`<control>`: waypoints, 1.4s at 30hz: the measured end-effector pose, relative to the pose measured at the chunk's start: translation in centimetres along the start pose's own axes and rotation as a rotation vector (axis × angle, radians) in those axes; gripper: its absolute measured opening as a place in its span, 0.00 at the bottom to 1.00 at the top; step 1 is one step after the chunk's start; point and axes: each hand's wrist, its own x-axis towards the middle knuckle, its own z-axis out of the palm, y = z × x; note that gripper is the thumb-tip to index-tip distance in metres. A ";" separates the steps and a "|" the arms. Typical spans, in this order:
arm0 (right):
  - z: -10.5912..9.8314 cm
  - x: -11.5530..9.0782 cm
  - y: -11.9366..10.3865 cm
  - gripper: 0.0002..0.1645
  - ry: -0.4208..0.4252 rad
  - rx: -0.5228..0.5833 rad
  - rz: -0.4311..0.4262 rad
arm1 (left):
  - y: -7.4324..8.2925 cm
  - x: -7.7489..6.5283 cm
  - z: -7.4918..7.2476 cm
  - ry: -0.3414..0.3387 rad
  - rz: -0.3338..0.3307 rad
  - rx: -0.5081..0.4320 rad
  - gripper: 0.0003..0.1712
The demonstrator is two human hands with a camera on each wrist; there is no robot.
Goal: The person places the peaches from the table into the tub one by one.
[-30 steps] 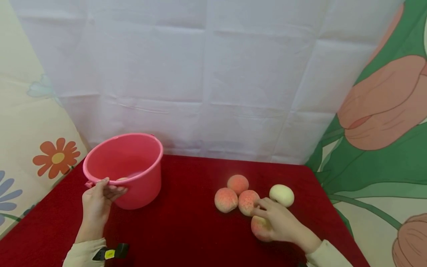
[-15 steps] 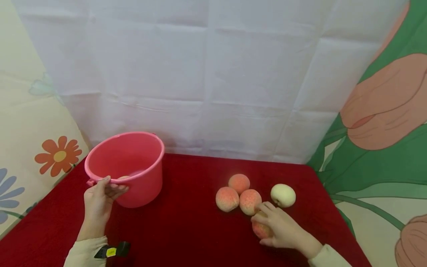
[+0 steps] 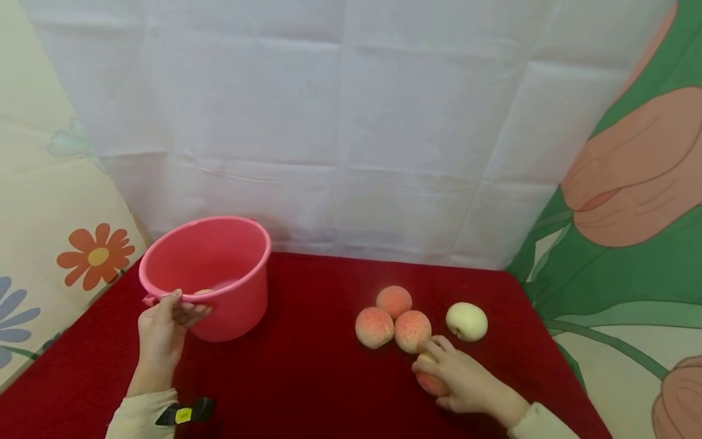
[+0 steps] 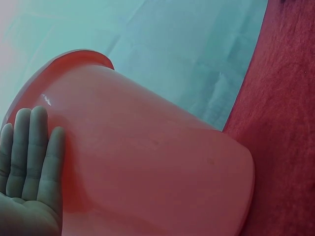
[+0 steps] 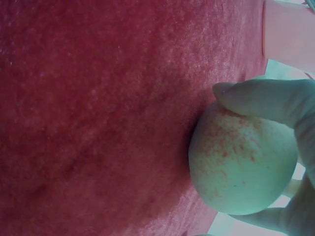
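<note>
At the left of the head view a pink bucket [image 3: 236, 311] stands tilted toward me. My left hand [image 3: 161, 335] holds its near rim, thumb over the edge and fingers flat along the outside wall. In the left wrist view those fingers [image 4: 37, 157] lie against the bucket [image 4: 157, 162]. My right hand [image 3: 463, 378] grips a peach [image 3: 431, 384] on the red cloth, and in the right wrist view the thumb and fingers curl round this peach [image 5: 241, 167]. Just beyond it sit three peaches in a cluster, the closest being a peach [image 3: 412, 331].
A pale yellow-green round fruit [image 3: 467, 321] lies right of the cluster. Part of another fruit [image 3: 203, 292] shows inside the bucket. A white sheet [image 3: 340, 122] hangs behind the red-covered table [image 3: 307, 378], with flower-printed cloths at both sides.
My right hand has shifted slightly over the near peach and its fingers have closed round it. The left hand stays at the bucket rim.
</note>
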 end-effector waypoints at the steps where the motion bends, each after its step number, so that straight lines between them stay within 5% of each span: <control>1: 0.0 0.0 0.0 0.39 -0.002 0.005 0.001 | 0.0 0.0 0.0 -0.002 0.000 0.000 0.21; 42: -0.6 -0.2 0.0 0.35 0.149 -0.084 -0.041 | -0.4 -0.1 0.1 0.001 0.044 -0.006 0.23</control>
